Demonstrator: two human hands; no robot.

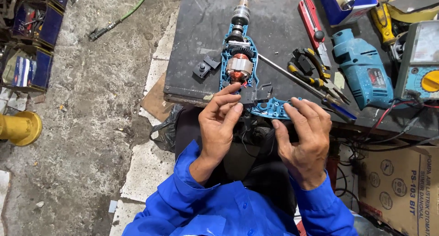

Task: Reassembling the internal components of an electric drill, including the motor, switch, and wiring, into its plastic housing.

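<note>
Opened drill (239, 64) on table (192, 43); left hand (219, 121) pinches black switch (255, 96) at handle, right hand (304, 135) half-curled, steadying shell. Seating it needs careful alignment.

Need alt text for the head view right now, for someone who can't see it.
Left hand and right hand hold a black switch part at the grip of an opened blue drill on a dark workbench. Pliers and the other blue housing half lie to its right.

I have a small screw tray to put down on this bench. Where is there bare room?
Free: the dark benchtop left of the opened drill, above the small black parts, and the strip between drill and red utility knife. Crowded: right side, around pliers, blue drill housing and meter.
</note>
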